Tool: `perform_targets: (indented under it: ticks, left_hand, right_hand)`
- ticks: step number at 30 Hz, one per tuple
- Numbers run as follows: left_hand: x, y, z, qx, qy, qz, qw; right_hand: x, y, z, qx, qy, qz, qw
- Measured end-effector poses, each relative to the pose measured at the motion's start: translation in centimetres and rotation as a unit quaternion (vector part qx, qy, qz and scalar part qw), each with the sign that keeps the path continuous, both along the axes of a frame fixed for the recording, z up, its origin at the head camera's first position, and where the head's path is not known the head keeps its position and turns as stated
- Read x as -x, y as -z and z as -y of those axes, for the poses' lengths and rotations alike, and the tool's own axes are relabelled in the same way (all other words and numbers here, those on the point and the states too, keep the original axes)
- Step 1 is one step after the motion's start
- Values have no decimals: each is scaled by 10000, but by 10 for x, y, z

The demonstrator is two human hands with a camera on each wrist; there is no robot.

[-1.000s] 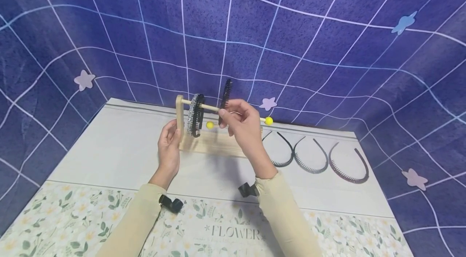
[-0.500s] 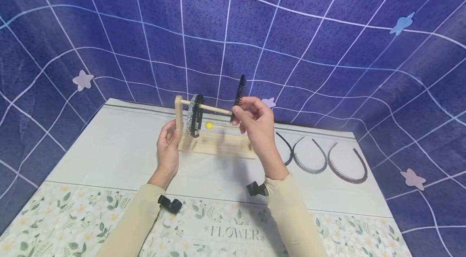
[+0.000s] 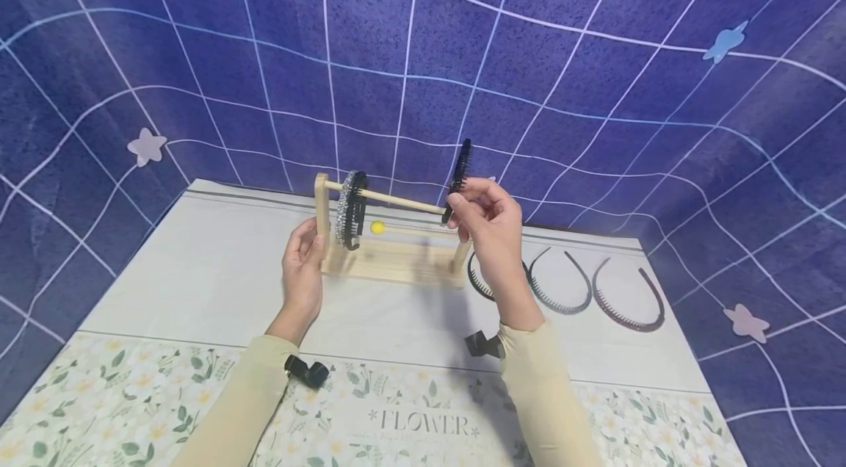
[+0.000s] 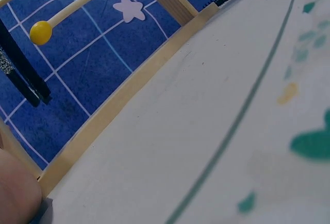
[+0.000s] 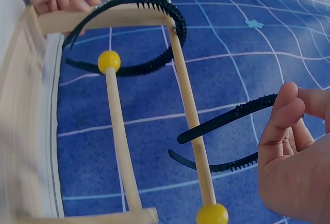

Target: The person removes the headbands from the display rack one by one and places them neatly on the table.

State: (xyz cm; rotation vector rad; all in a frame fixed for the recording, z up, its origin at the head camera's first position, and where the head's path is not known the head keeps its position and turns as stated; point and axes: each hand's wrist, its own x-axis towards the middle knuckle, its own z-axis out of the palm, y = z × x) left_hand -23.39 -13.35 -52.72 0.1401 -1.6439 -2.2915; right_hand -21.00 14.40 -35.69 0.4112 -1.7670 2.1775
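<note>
My right hand (image 3: 492,225) pinches a black toothed headband (image 3: 461,173) near the free end of the upper rod (image 3: 403,200). In the right wrist view this headband's (image 5: 221,121) two tips lie either side of the rod, close to its yellow end ball (image 5: 212,214). My left hand (image 3: 302,261) grips the left upright (image 3: 322,206) of a wooden stand (image 3: 390,270). Near that upright, a glittery silver headband (image 3: 342,214) and black headbands (image 3: 360,203) hang together on the upper rod. My right hand hides the upper ball in the head view.
A lower rod with a yellow ball (image 3: 377,227) points left below the upper one. On the white table (image 3: 218,276), a black headband (image 3: 481,283), a grey one (image 3: 562,303) and a dark reddish one (image 3: 624,316) lie right of the stand. A patterned blue cloth (image 3: 370,107) rises behind.
My right hand has moved right along the upper rod with the black headband, away from the hanging headbands. My left hand keeps its grip on the stand.
</note>
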Motion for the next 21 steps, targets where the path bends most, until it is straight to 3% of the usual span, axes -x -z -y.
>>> perform_targets:
  ticks: [21]
  left_hand:
    - [1, 2, 1, 13, 57, 18, 10000]
  right_hand:
    - [-1, 7, -39, 66, 502, -63, 9987]
